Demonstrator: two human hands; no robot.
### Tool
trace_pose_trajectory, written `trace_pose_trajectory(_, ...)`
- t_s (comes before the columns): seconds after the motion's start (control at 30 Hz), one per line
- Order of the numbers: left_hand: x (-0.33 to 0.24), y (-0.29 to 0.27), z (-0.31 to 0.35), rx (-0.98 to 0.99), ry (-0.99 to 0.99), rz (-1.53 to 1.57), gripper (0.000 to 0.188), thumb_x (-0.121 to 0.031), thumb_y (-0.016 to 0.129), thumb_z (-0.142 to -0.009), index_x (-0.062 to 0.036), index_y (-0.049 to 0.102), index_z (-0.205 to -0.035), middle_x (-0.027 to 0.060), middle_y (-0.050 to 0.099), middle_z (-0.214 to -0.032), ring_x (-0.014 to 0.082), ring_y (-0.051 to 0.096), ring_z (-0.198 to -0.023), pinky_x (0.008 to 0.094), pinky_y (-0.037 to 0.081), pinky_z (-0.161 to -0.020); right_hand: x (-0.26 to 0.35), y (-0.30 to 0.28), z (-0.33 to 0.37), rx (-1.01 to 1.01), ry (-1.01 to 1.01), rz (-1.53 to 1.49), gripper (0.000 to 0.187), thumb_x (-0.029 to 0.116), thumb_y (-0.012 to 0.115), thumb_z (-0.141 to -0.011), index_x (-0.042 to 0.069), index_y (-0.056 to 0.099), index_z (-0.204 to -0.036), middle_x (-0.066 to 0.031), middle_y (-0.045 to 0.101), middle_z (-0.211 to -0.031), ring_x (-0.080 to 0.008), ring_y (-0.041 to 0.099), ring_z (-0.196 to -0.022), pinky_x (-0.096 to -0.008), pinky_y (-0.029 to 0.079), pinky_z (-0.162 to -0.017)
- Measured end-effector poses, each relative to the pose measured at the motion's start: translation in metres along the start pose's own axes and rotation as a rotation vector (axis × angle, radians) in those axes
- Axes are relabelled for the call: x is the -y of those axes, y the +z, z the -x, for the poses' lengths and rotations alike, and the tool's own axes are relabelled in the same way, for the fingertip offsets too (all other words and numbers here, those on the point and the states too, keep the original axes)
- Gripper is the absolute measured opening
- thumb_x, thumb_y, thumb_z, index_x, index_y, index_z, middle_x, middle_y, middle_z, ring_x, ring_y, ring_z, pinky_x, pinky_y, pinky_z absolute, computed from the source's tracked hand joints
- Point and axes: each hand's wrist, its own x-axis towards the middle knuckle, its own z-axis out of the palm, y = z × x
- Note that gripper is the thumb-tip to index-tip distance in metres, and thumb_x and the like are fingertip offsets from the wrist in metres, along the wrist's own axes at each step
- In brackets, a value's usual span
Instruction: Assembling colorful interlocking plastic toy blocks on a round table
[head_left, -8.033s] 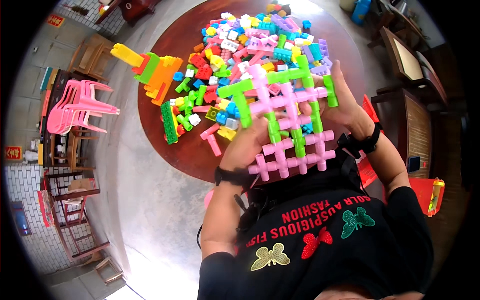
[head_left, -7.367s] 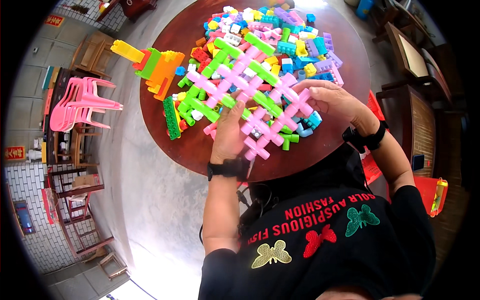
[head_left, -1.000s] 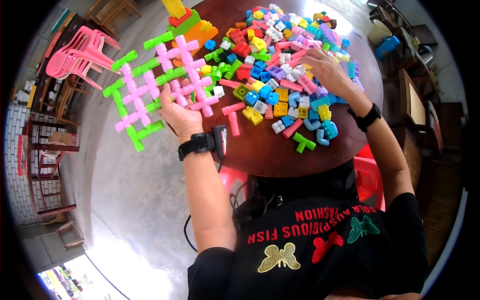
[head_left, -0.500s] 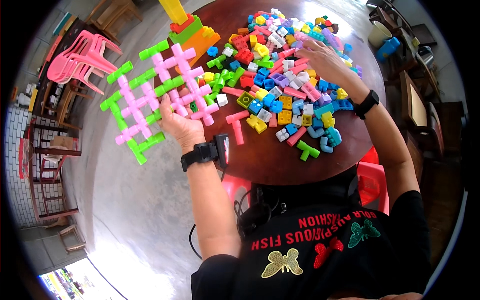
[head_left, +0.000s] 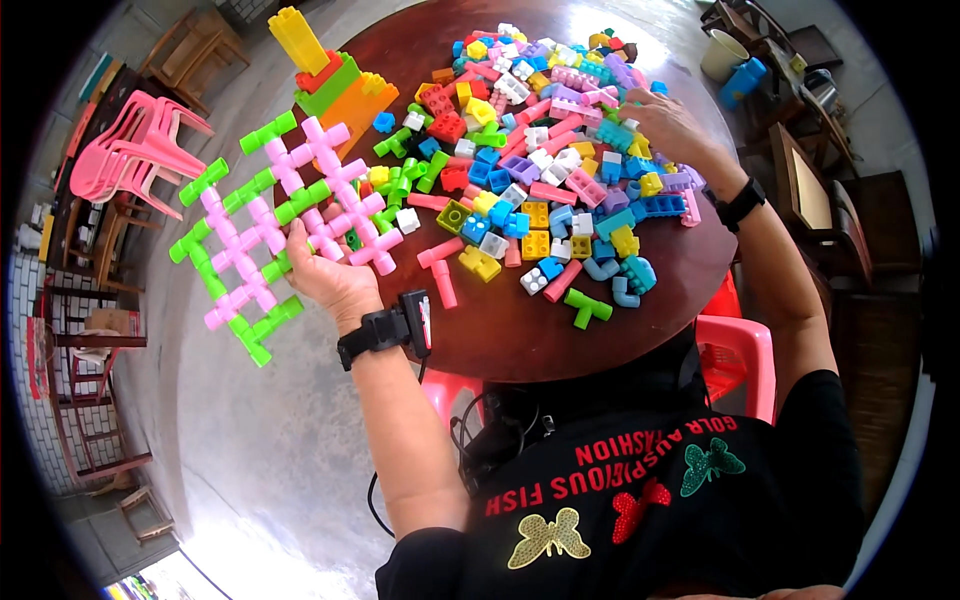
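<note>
My left hand (head_left: pixel 335 280) is closed on a flat lattice (head_left: pixel 240 240) of pink and green plastic pipe connectors, holding it upright off the table's left edge. Its thumb lies on the near face; the other fingers are mostly hidden behind the lattice. Over the far right of a pile of mixed toy blocks (head_left: pixel 535 215), my right hand (head_left: pixel 668 125) has its fingers bent together. A pink pipe connector (head_left: pixel 600 97) shows at those fingertips and seems pinched there, though the grip is partly hidden.
The pile covers much of a round brown table (head_left: pixel 480 340). A tower of orange, green, red and yellow blocks (head_left: pixel 345 105) stands at the far left edge. A loose pink connector (head_left: pixel 441 270) and a green one (head_left: pixel 588 307) lie nearest me. Pink chairs (head_left: pixel 135 150) stand beyond on the left.
My right hand has shifted right across the pile, and its fingers look more gathered. My left hand keeps hold of the lattice. The whole view has shifted slightly.
</note>
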Motion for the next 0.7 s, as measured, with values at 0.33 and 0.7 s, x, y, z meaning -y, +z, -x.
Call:
trace_pose_trajectory(0.33, 0.006, 0.007, 0.005, 0.249, 0.063, -0.116, 0.029, -0.015, 0.058, -0.083, -0.0009, 0.055, -0.109, 0.0111, 0.063, -0.093, 0.0244, 0.064, -0.075, 0.0375, 0.055, -0.063, 0.012, -0.002, -0.036, -0.095, 0.076, -0.034, 0.033, 0.011, 0.055, -0.086, 0.011, 0.054, -0.119, -0.0128, 0.057, -0.104, -0.0298, 0.057, -0.1, -0.041, 0.046, -0.085)
trace_pose_trajectory(0.7, 0.013, 0.028, 0.061, 0.788, -0.419, -0.128, 0.029, -0.004, 0.061, -0.081, -0.0029, 0.057, -0.11, 0.0058, 0.063, -0.09, 0.0163, 0.063, -0.071, 0.0309, 0.053, -0.065, 0.013, 0.004, -0.047, -0.12, 0.127, -0.086, 0.02, 0.008, 0.055, -0.083, 0.006, 0.06, -0.103, -0.0126, 0.062, -0.098, -0.0259, 0.059, -0.099, -0.0409, 0.045, -0.082)
